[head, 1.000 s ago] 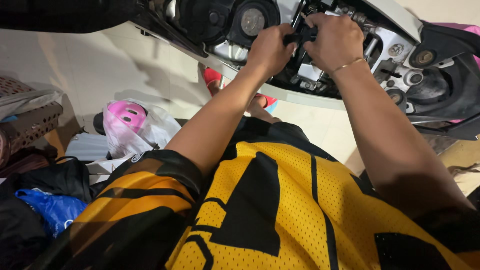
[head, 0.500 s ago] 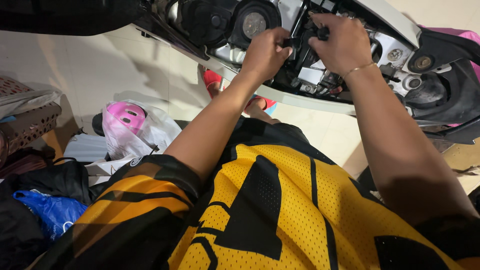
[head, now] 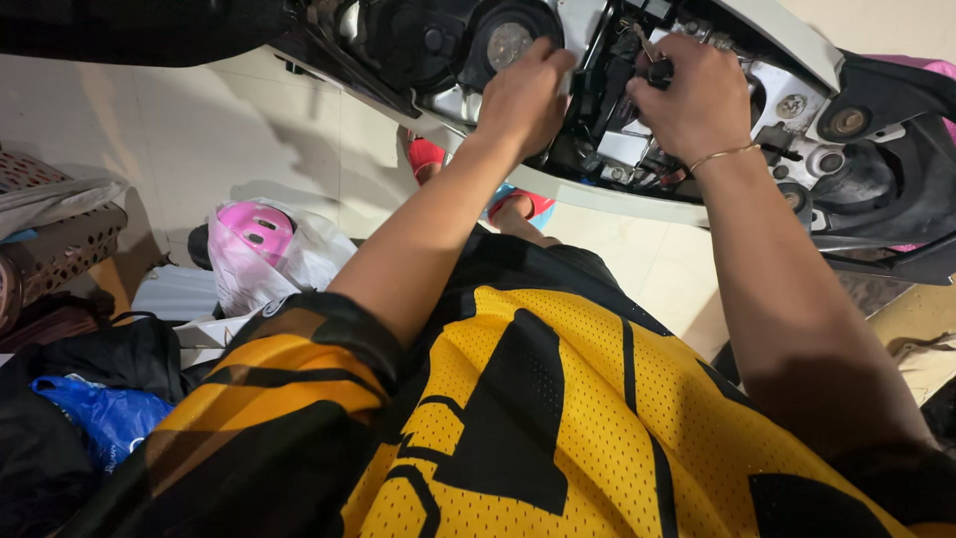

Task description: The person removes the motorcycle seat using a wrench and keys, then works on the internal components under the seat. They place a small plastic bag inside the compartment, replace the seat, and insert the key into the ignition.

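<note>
Up at the top of the head view, we have both arms stretched out to the opened body of a scooter, whose white panel edge runs across beneath our wrists. Our left hand rests on the exposed grey and black parts just below a round metal disc; its fingers are curled in tight, but we cannot tell whether they pinch anything. Our right hand, with a thin bracelet at the wrist, has its fingers closed around a small dark tool handle that pokes into the black wiring area between the two hands. The hands sit near each other without touching. Lower down, our yellow and black mesh jersey fills the view. On the pale tiled floor to the left we see a pink helmet in a white plastic bag, a woven brown basket and a blue bag. A foot in a red sandal shows under the scooter
</note>
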